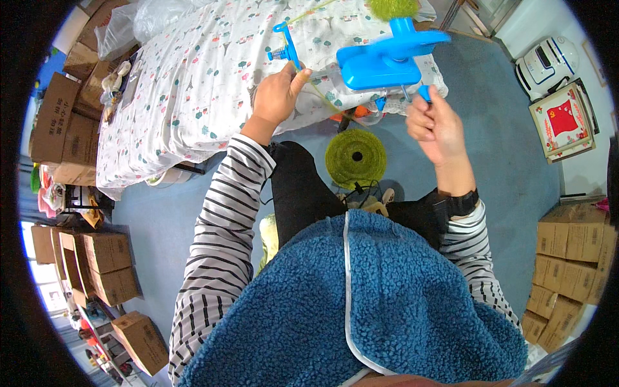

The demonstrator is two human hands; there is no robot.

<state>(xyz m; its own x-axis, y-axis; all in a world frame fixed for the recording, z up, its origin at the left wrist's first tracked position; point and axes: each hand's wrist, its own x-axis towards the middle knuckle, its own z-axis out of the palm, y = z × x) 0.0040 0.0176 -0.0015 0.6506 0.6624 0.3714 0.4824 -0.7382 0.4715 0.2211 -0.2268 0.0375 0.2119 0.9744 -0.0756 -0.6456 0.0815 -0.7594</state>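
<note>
- Far left, I see stacked brown cardboard boxes (61, 122) beside the table (174, 97), which wears a white cloth printed with small trees and towers.
- My left hand (274, 97) is above the table's front part, fingers closed around the lower end of a slim blue plastic guide with a metal spring (292, 53) on its left side.
- A thin yellow-green strand (306, 15) runs from the upper edge of my view to the guide's top; another stretch slants from near that hand toward the table's front edge.
- On the blue floor below sits a round, fuzzy yellow-green coil (338, 158) with a dark centre hole.
- The blue plastic winder (380, 69) stands at the table's front edge, its upper part blurred.
- My right hand (442, 126) is curled, fingertips closed on a small blue knob (424, 93) just beside the winder.
- Far right, a white rounded appliance (547, 68) stands near the wall.
</note>
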